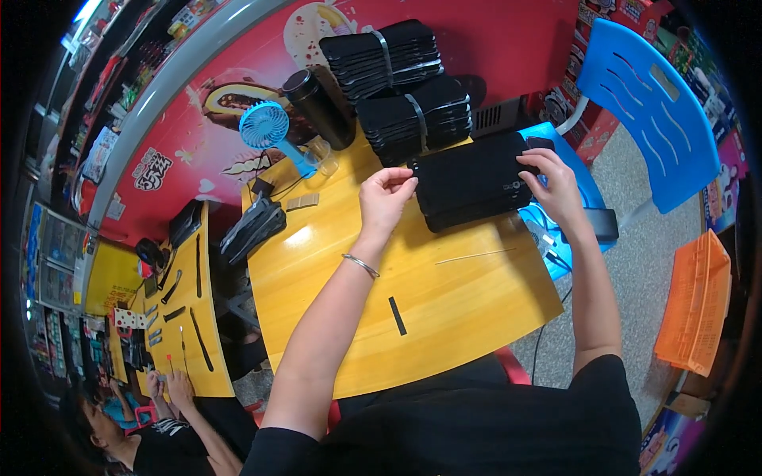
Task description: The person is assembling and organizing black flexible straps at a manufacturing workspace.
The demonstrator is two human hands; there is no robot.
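A pile of flat black rectangular pieces [468, 178], seemingly cloth, lies at the far right of the yellow table. My left hand [385, 202] pinches the top piece at its left edge, thumb against fingertips. At the opposite end, my right hand [556, 186] has its fingers and thumb bent round the right edge of the same piece. Behind the pile are two strapped bundles of similar black pieces, one lower [444, 119] and one higher [357, 59]. A short black strip [397, 316] and a thin pale stick [476, 255] lie on the table nearer me.
A blue handheld fan [266, 127], a dark cylinder [317, 107] and a clear cup [321, 156] stand at the back left. Dark plastic bags [252, 228] sit at the left edge. A blue chair [651, 111] and orange crate [692, 301] are at right. Another person works at the left table [216, 349].
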